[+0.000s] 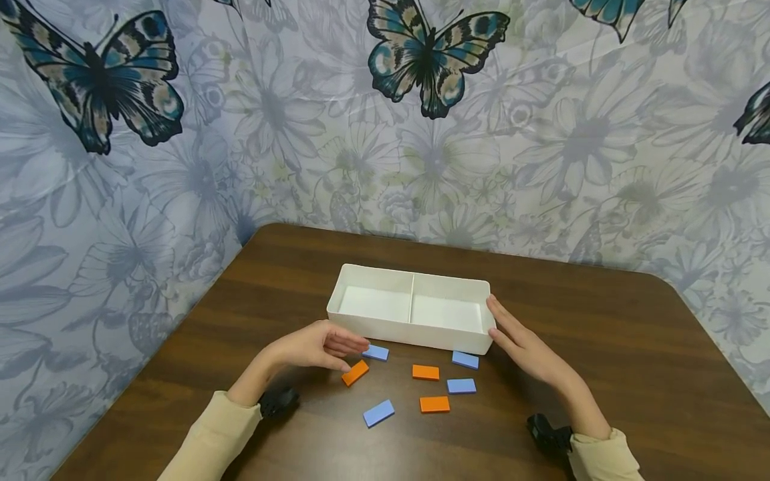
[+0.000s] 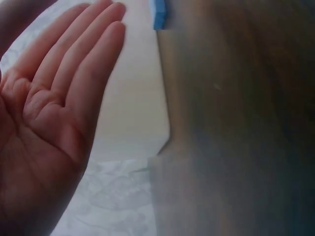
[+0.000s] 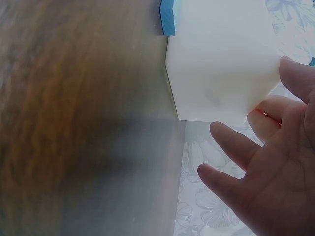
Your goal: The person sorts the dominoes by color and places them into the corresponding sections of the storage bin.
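A white two-compartment box [image 1: 412, 331] lies lengthwise on the wooden table, with nothing inside it. My left hand [image 1: 321, 346] is held near its front left corner, fingers extended and nothing gripped. Under that hand's thumb, in the head view, is an orange block [image 1: 356, 374]; a blue block [image 1: 377, 353] lies by the fingertips. At the box's right end, my right hand [image 1: 526, 347] rests its fingertips against the wall with fingers spread. The right wrist view shows the box's wall [image 3: 221, 64] with the right fingers [image 3: 236, 142] beside its end.
In front of the box lie more flat blocks: an orange block [image 1: 426, 372], another orange block [image 1: 434, 404], a blue block [image 1: 465, 360] close to the box, and two other blue ones. A butterfly-patterned cloth [image 1: 421, 167] hangs behind the table [image 1: 601, 321].
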`<move>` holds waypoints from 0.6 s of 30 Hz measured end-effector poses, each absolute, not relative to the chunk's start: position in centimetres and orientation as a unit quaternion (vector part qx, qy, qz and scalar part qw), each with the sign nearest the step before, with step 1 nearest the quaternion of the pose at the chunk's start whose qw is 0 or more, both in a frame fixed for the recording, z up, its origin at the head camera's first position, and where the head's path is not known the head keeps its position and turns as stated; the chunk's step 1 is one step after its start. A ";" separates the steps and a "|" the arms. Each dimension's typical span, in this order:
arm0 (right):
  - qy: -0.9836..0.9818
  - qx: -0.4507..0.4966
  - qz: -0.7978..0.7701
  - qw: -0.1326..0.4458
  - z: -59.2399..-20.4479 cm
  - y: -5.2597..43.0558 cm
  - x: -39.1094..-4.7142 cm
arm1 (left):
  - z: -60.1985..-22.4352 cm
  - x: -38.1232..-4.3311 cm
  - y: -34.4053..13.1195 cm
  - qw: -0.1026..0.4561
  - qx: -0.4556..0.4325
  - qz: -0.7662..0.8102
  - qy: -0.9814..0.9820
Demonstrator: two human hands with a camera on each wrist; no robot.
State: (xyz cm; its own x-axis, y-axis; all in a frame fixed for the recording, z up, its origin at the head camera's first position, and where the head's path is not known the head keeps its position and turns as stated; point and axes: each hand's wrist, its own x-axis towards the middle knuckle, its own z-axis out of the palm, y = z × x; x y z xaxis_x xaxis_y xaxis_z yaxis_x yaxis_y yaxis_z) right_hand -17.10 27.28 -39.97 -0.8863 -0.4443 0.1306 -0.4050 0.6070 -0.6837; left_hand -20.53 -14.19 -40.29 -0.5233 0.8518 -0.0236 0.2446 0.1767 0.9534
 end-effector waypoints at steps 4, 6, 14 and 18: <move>0.896 -0.237 -0.375 0.027 -40.0 27.3 -17.1 | -40.7 -20.4 -14.2 0.324 0.377 0.496 0.712; 0.895 -0.237 -0.376 0.028 -39.9 27.3 -17.1 | -41.0 -20.4 -14.2 0.331 0.375 0.494 0.711; 0.894 -0.232 -0.381 0.036 -39.8 27.3 -17.1 | -41.4 -20.3 -14.3 0.327 0.368 0.486 0.722; 0.894 -0.232 -0.382 0.037 -39.8 27.4 -17.1 | -41.4 -20.2 -14.0 0.334 0.380 0.478 0.719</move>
